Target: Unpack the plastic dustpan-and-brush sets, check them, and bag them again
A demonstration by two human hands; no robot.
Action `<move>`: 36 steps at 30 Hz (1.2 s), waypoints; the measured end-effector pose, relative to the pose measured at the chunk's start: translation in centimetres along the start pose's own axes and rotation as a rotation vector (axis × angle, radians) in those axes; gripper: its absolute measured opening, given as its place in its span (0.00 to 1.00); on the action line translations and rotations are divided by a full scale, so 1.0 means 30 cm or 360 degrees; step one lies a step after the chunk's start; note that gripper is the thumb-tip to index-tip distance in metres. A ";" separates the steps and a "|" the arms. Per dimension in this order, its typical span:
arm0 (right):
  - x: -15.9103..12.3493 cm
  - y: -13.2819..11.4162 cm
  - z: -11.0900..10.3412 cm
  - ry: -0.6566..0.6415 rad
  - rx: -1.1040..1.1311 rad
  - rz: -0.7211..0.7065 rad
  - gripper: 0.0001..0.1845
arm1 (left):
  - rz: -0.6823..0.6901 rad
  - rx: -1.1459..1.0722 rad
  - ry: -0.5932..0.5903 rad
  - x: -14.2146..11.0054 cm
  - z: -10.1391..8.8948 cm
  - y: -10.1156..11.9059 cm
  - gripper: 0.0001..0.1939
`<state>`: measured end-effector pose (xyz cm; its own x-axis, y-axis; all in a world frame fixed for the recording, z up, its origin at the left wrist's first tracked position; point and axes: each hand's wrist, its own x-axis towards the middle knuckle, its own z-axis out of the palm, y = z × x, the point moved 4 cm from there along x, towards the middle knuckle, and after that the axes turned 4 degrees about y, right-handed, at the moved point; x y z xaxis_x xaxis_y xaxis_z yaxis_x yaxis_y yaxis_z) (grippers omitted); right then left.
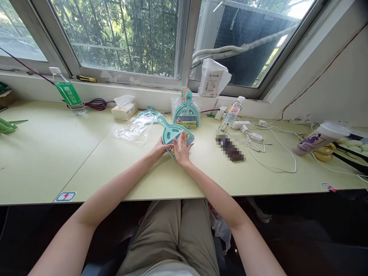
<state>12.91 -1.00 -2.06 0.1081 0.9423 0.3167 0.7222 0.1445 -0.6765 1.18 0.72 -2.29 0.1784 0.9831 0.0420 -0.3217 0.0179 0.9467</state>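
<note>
Turquoise dustpan (171,131) lies beneath the outspread right fingers (182,140), its left edge gripped by the left fingers (167,146)

Table (43,153) edge: a sticker (66,196) bears a red numeral, apparently 9. Bottle (69,105): green label (69,94), large white characters.

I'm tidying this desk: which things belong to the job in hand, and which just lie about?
Likely belonging:
- held dustpan
- dustpan behind it
- dustpan stack
- clear plastic

Likely just lying about:
- green-labelled bottle
- white-capped bottle
- tissues
- screwdriver
- cup
- wrapped box
</note>
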 end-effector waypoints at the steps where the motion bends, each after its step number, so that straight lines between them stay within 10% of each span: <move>1: 0.004 0.006 -0.002 0.0017 0.0029 0.0041 0.38 | 0.0006 0.0027 0.0001 -0.002 0.004 -0.003 0.36; 11: 0.025 0.040 -0.043 0.0229 0.0190 0.0123 0.33 | -0.0051 -0.0042 0.0155 0.022 -0.042 0.028 0.32; 18: 0.101 0.185 -0.260 0.0748 0.0118 0.0305 0.31 | -0.0131 0.0030 0.0127 0.047 -0.073 0.028 0.29; 26: 0.086 0.153 -0.113 -0.0489 0.1321 0.0310 0.25 | 0.0126 0.0084 0.0021 0.029 -0.050 0.043 0.30; 36: 0.076 0.160 -0.056 -0.0365 0.1933 0.0549 0.15 | 0.0003 0.0161 -0.0220 0.030 -0.043 0.060 0.25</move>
<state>17.75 1.34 -3.48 -0.0428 0.9985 -0.0347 -0.4161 -0.0494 -0.9080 -0.45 1.89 -0.95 0.3065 0.9484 0.0806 -0.2281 -0.0090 0.9736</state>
